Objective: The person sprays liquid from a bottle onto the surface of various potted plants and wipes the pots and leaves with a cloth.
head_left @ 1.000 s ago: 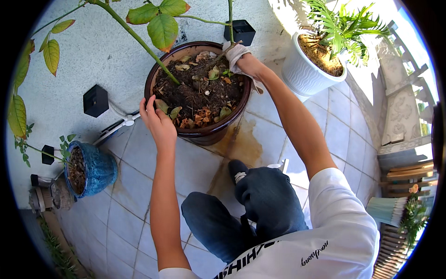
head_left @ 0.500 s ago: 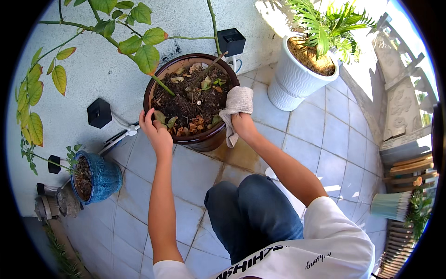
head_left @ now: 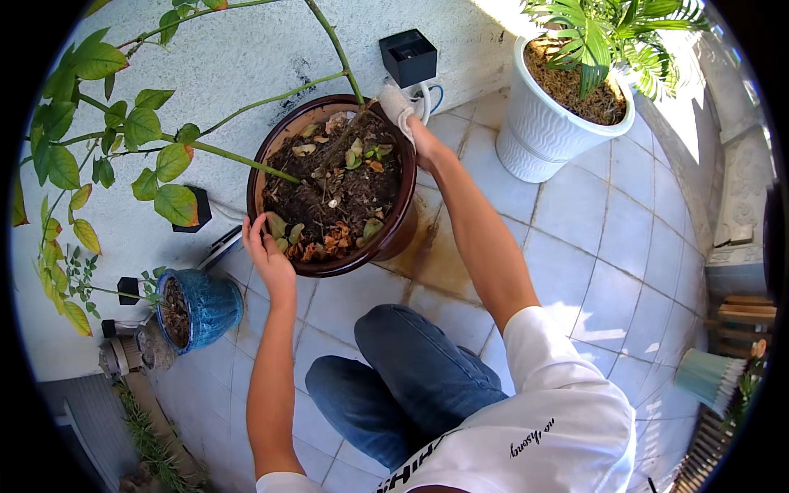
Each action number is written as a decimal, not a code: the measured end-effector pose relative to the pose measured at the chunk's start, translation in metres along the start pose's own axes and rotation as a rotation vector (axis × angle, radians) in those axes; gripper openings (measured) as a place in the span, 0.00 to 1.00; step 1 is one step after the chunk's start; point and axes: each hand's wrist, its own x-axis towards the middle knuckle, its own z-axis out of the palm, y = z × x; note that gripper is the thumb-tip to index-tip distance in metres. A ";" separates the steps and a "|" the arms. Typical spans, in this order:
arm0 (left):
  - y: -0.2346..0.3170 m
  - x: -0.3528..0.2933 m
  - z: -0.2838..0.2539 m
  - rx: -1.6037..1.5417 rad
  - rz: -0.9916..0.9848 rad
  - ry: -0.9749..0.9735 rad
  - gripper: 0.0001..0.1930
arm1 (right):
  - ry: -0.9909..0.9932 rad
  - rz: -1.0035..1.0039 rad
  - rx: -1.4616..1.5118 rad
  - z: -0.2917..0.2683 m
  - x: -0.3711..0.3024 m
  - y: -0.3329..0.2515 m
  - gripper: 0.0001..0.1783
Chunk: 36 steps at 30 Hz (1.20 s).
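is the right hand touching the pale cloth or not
Touching: the head view shows the pale cloth covering the finger end of the right hand, with no gap between them.

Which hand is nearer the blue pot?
Left. The left hand is on the side of the brown pot toward the blue pot; the right hand is opposite, farther away.
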 end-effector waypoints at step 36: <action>-0.016 -0.007 0.004 -0.351 -0.060 -0.032 0.14 | 1.145 -0.389 0.423 -0.025 -0.005 0.369 0.34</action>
